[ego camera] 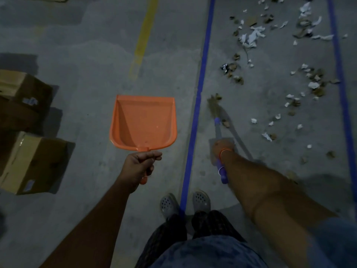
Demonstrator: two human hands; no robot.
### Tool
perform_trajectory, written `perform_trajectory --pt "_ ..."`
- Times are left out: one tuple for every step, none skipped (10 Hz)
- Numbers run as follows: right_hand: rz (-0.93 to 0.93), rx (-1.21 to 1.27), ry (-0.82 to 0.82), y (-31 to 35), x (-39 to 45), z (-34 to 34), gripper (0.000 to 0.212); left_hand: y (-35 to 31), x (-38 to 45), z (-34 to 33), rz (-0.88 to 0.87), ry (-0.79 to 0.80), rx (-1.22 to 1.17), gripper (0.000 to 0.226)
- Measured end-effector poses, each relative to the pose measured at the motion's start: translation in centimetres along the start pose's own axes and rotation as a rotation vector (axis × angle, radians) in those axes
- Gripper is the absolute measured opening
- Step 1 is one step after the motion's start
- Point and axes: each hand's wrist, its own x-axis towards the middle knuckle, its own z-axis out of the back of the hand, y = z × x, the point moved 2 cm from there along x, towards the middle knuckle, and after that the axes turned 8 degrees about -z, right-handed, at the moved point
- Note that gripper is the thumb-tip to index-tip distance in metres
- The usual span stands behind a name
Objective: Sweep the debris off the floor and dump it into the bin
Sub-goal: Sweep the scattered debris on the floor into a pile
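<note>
- Debris (274, 60) lies scattered on the floor (87, 55) at one to two o'clock, nearer the right hand (224, 147).
- Right hand grips the broom (217, 122), which points to twelve.
- Left hand (138, 165) grips the empty dustpan (144, 122), left of the blue line (197, 105).

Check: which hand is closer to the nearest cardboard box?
Left. The left hand, holding the dustpan, is just right of the cardboard box; the right hand is farther right, past the blue line.

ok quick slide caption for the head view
Left hand holds an empty orange dustpan; right hand sweeps a broom toward scattered debris.
</note>
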Motion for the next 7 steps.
perform_trajectory --pt "-0.051 -0.021 -0.143 -0.5 0.2 1.8 0.037 -0.5 1.0 -0.4 0.008 0.035 0.005 0.027" --pt "-0.011 -0.071 -0.151 -1.8 0.2 1.8 0.040 -0.5 2.3 -0.6 0.003 0.105 0.031 0.028" --pt "0.027 -0.173 -0.164 -3.8 -1.0 1.2 0.030 -0.6 3.5 -0.7 -0.003 0.179 0.052 0.029" --pt "0.014 0.093 -0.187 -5.6 -4.1 -0.5 0.020 -0.6 4.6 0.0 0.003 0.248 0.094 0.030" --pt "-0.017 0.043 -0.202 -6.1 -6.9 -2.7 0.044 -0.9 5.0 1.1 0.002 0.327 0.129 0.028" --pt "0.005 0.104 -0.199 -6.5 -9.6 -6.2 0.044 -1.6 4.8 2.6 -0.022 0.408 0.141 0.025" --pt "-0.024 0.172 -0.172 -7.4 -12.3 -9.7 0.045 -1.9 4.4 4.3 -0.012 0.478 0.190 0.024"
